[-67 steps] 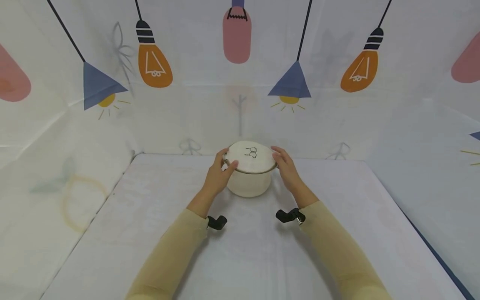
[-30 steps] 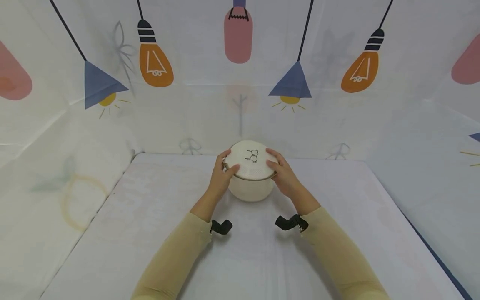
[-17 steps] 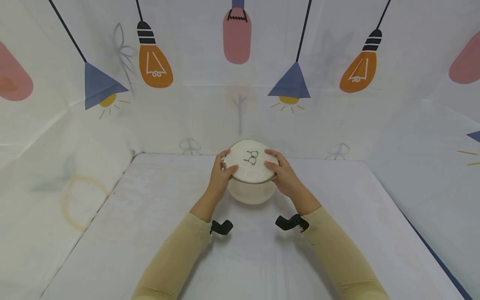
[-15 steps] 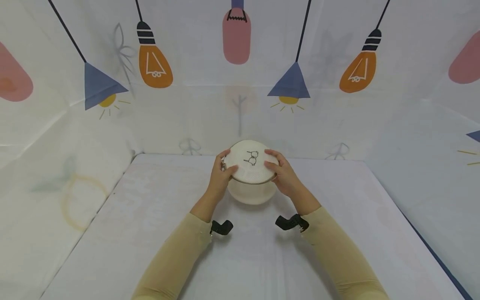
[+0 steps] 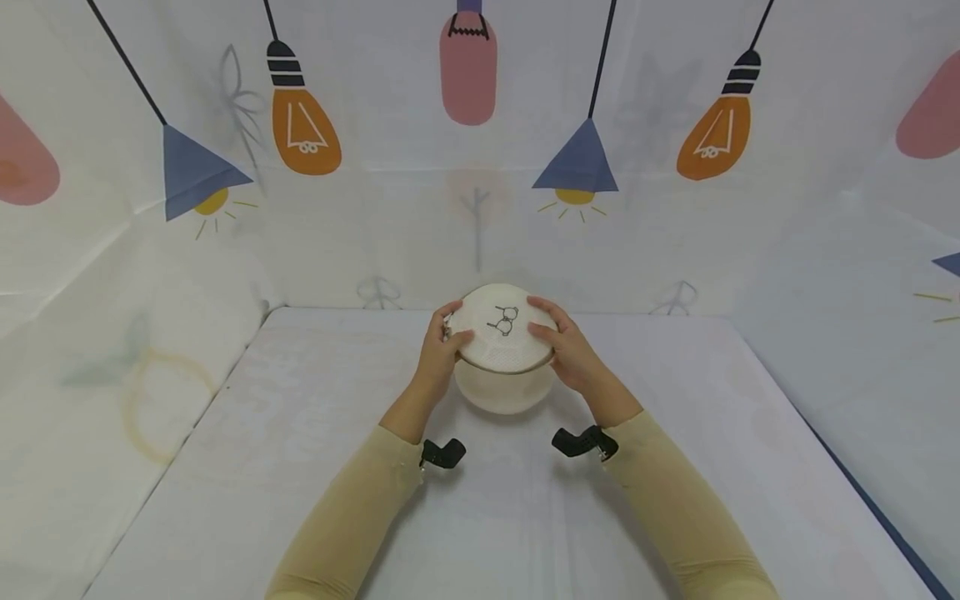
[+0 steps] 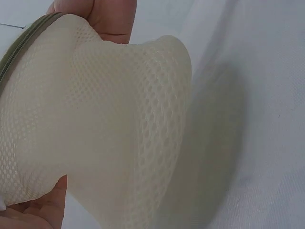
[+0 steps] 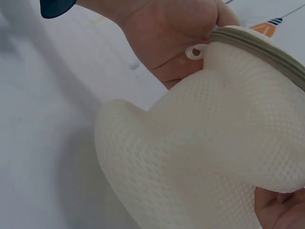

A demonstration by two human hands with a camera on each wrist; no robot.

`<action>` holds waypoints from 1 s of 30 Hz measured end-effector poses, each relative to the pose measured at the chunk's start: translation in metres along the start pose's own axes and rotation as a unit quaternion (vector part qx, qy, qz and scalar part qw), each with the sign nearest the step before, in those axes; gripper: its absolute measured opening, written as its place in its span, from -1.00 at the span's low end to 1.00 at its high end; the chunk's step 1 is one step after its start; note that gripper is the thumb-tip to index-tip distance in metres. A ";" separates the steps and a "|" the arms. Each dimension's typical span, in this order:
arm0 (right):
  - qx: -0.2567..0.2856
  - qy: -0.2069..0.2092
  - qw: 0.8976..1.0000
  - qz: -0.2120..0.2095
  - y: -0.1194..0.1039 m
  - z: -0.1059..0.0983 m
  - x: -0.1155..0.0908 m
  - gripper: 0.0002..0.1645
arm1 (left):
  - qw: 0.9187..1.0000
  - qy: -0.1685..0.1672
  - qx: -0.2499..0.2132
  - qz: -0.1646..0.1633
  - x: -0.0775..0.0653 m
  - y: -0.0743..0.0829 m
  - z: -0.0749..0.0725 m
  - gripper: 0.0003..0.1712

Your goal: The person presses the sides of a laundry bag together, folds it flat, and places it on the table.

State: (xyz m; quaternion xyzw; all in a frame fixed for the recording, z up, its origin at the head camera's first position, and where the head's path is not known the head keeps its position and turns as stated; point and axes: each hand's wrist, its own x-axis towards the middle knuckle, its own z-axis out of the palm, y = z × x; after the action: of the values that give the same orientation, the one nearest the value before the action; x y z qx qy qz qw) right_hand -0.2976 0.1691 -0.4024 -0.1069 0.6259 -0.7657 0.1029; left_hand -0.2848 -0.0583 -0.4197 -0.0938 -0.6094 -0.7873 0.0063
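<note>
A cream mesh laundry bag, round with a domed lid face bearing a small black line drawing, is between the two hands over the table. My left hand grips its left edge, thumb on the lid face. On the right edge, my right hand holds on with fingers over the face. The lid face tilts toward me. Close up in the left wrist view, the bag's mesh wall is dented and soft. An olive zip runs round the rim in the right wrist view, beside a small white loop.
The white-covered table stretches out around the bag. Behind it hangs a white cloth backdrop printed with lamps and bulbs. Black camera mounts stick inward from both cuffs.
The bag has tilted, its lid face turning more toward me, and its body has come slightly nearer. My right fingers have moved from the rim further onto the lid face.
</note>
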 end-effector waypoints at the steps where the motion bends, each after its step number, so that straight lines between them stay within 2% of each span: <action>1: -0.003 -0.005 1.000 0.001 0.000 0.000 0.000 -0.35 | 1.000 0.001 0.001 -0.002 0.000 0.000 0.000 -0.32; 11: -0.001 -0.022 1.000 0.010 0.000 0.000 -0.003 -0.35 | 1.000 -0.006 0.004 -0.014 -0.003 0.004 -0.002 -0.34; 19: 0.036 0.007 0.999 0.013 0.001 0.003 -0.003 -0.39 | 0.999 -0.023 -0.046 -0.003 -0.004 0.003 -0.001 -0.28; 23: 0.060 0.016 0.998 0.006 0.001 0.003 -0.005 -0.39 | 0.998 -0.025 -0.056 0.006 -0.005 0.001 -0.001 -0.22; 27: 0.082 0.018 0.996 0.000 0.000 0.002 -0.005 -0.38 | 0.999 -0.018 0.013 0.039 -0.009 -0.004 0.000 -0.13; 30: 0.095 0.024 0.995 -0.001 -0.001 0.002 -0.006 -0.36 | 0.993 -0.014 0.094 0.074 -0.013 -0.009 0.002 -0.06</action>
State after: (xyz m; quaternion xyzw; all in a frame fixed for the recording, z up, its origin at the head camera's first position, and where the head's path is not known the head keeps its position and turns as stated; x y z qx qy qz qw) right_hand -0.2917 0.1693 -0.4014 -0.0790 0.5528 -0.8239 0.0971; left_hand -0.2726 -0.0556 -0.4300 -0.1481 -0.6725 -0.7222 0.0647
